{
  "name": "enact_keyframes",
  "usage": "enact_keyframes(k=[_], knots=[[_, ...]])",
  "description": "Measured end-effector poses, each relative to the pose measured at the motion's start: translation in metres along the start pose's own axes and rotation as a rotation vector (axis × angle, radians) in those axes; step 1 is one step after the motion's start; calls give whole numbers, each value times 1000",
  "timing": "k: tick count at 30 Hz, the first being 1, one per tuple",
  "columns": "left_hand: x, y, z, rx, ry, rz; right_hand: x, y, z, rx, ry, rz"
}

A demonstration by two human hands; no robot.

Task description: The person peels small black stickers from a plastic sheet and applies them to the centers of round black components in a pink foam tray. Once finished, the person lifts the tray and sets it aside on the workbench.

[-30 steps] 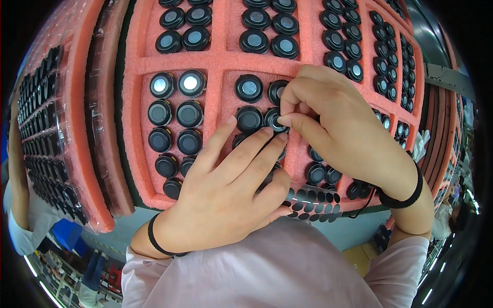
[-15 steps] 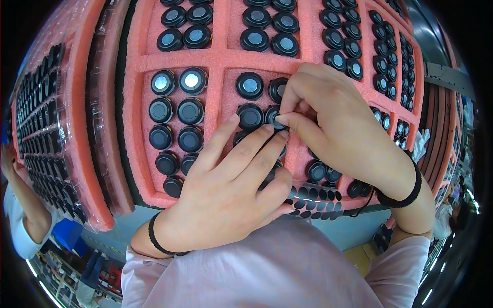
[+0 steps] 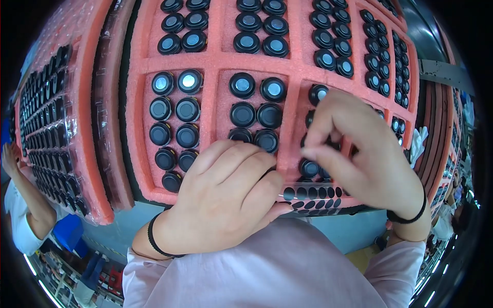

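My left hand (image 3: 226, 190) lies palm down over the lower part of the middle compartment, fingers curled under and tips hidden. Its thumb reaches to the edge of a clear sheet of black round stickers (image 3: 310, 195); whether it grips the sheet is hidden. Over the compartment to the right hovers my right hand (image 3: 359, 149), thumb and forefinger bent toward each other, the tips slightly blurred. Anything between them is too small to make out. Beside my left fingers sit black round parts (image 3: 242, 114). The upper pair there has silver centres, the lower ones dark centres.
The pink foam tray (image 3: 211, 97) has raised dividers, with black round parts in its compartments. Another pink tray (image 3: 90, 128) under clear plastic stands at the left. A person's arm (image 3: 33, 200) shows at the far left. A white glove (image 3: 418, 143) lies at the right.
My right hand has left the middle compartment and moved right and down. My left fingers have drawn back and curled, uncovering more dark-centred round parts.
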State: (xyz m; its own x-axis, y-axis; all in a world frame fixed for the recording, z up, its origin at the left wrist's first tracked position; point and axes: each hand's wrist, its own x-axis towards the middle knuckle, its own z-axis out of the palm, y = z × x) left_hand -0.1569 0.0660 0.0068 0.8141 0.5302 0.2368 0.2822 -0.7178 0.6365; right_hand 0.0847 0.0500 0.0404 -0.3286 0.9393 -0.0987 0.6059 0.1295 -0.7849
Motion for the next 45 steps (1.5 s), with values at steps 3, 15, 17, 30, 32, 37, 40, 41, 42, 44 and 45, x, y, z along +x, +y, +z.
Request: enact_keyframes(k=[3,15,17,30,32,37,40,41,42,44,45], knots=[[4,4,2,-19,1,13,-23,-6,-3,155,-101,-5],[11,19,13,52,36,135,-57,-15,15,28,97,-86],[12,22,13,76,39,141,-59,-16,14,19,102,-85],[11,21,15,85,48,123,-59,-17,16,-27,110,-78],[11,21,15,90,50,124,-58,-17,17,-20,115,-79],[11,19,15,64,39,107,-58,-16,15,-38,92,-96],[11,17,17,26,23,92,-58,-13,8,-91,59,-160],[11,16,17,8,15,85,-57,-14,2,-47,21,-161],[11,15,17,-11,7,79,-56,-14,-4,-3,-16,-162],[13,17,9,-120,-34,86,-53,-10,-11,40,-55,-161],[15,19,4,-229,-75,92,-50,-5,-15,49,-33,-132]])
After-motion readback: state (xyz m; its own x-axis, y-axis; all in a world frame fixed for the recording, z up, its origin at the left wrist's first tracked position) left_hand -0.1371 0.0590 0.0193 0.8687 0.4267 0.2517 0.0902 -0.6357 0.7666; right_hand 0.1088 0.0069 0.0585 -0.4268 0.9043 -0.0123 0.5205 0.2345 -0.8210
